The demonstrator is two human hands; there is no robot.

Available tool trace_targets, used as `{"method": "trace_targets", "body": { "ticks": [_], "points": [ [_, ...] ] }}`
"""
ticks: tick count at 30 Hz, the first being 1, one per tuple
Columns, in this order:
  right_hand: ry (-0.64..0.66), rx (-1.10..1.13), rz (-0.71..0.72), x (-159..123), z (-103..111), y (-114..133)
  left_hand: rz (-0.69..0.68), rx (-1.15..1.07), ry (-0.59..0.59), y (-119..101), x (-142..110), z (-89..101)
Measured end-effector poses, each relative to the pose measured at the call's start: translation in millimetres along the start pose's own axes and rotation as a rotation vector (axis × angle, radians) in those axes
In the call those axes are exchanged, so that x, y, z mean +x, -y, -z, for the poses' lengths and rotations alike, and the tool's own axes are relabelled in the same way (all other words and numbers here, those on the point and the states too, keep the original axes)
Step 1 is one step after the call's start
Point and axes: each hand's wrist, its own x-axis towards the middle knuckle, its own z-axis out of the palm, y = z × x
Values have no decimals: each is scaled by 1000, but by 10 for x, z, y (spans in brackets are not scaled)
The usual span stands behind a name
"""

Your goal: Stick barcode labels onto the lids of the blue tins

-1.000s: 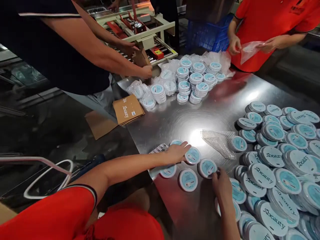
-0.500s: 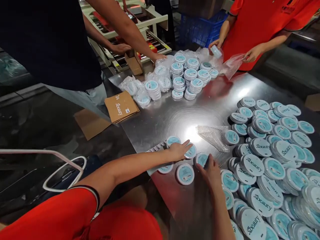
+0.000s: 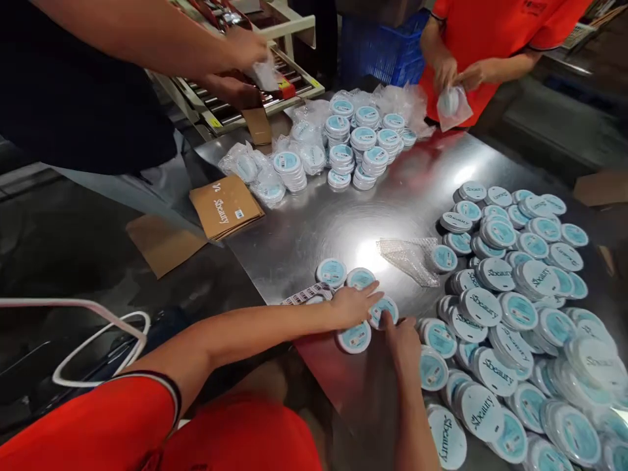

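Note:
My left hand (image 3: 354, 305) lies with fingers stretched out among a few round white tins with light-blue labels on the metal table. Its fingertips reach between an upper tin (image 3: 360, 279) and a right-hand tin (image 3: 385, 310). My right hand (image 3: 403, 339) grips the near right edge of that right-hand tin, thumb and fingers against it. Beside them lie a tin at the upper left (image 3: 331, 272) and a nearer one (image 3: 354, 338). Under my left wrist, a strip of printed barcode stickers (image 3: 308, 294) partly covers another tin.
Piles of similar tins (image 3: 495, 307) fill the right side. A bubble-wrap bag (image 3: 409, 258) lies mid-table; stacked, bagged tins (image 3: 363, 140) stand at the back. Folded brown cartons (image 3: 226, 206) rest at the left edge. Two co-workers stand across, by a roller conveyor (image 3: 235, 104).
My right hand has moved the tin left, close to my left hand and the other tins. The far-right co-worker's tin is now inside a bag; the dark-shirted co-worker's hand has lifted toward the conveyor.

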Motion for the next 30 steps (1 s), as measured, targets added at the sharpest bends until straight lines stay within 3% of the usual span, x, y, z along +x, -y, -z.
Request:
{"method": "trace_targets", "body": {
  "ticks": [3, 5, 8, 12, 16, 20, 23, 27, 30],
  "points": [
    [-163, -3, -112, -236, 170, -274, -104, -4, 35, -277, -204, -177],
    [-306, -57, -92, -391, 196, -537, -87, -7, 92, -404, -345, -342],
    [-434, -186, 105, -548, 20, -847, 36, -5, 159, -482, -504, -569],
    [-506, -216, 264, -638, -350, -944, 69, -7, 171, -460, -686, -718],
    [-404, -159, 411, -720, -519, -972, 46, -61, 119, -369, -975, -740],
    [-384, -4, 418, -811, -533, -1067, 274, -102, 63, -116, -1215, -720],
    [-363, 88, 522, -870, -558, -1067, 384, -50, 42, 173, -1242, -667],
    [-151, 195, 699, -933, -716, -865, 305, 15, 82, 454, -1197, -531],
    [-42, 184, 762, -955, -859, -586, 278, 2, 75, 421, -1198, -448]
  ]
}}
